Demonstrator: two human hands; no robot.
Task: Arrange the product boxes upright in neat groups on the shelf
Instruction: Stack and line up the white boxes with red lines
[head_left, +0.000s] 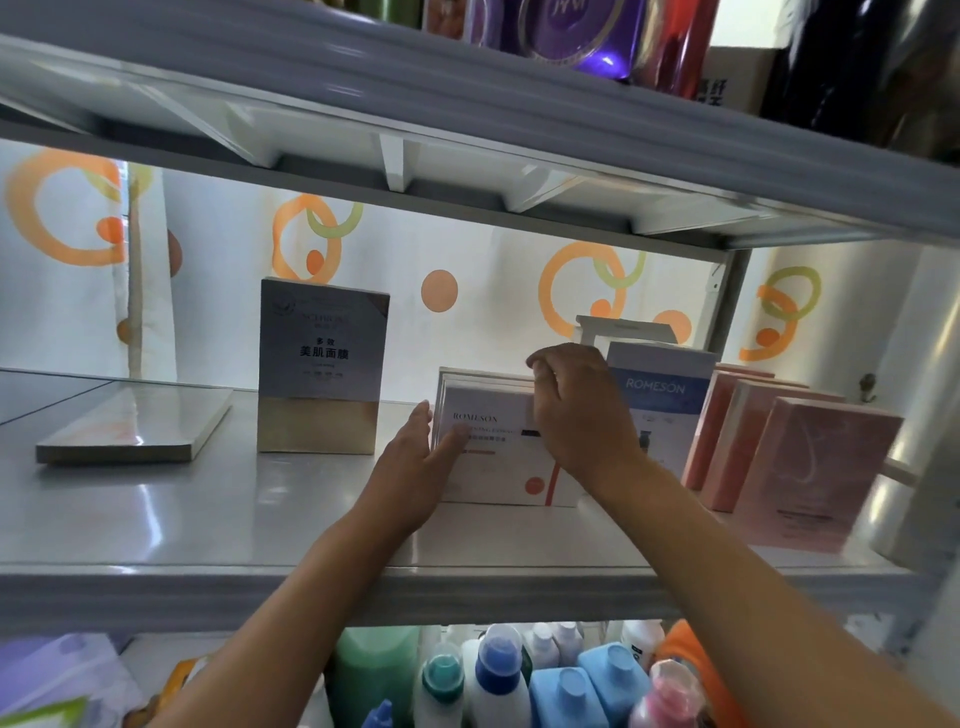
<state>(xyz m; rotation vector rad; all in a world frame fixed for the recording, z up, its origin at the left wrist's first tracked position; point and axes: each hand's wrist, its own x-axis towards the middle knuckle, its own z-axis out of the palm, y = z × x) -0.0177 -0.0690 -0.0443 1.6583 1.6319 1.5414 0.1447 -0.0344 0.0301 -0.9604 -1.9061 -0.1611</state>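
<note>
A white ROMESON box (491, 467) stands upright at the middle of the grey shelf (208, 519). My left hand (415, 467) lies flat against its left side with straight fingers. My right hand (576, 410) curls over its top right edge and grips it. Behind it stands a blue-and-white ROMESON box (670, 400), with a white box (623, 330) further back. Several pink boxes (810, 467) stand in a row at the right. A grey-and-gold box (319, 369) stands upright to the left. A flat silver box (140, 421) lies on the shelf at far left.
The shelf above (467, 130) hangs low over the boxes and carries purple and red packages. Below the shelf stand several detergent bottles (519, 675). A metal upright (727, 301) rises at the right rear. Bare shelf surface lies in front of the boxes.
</note>
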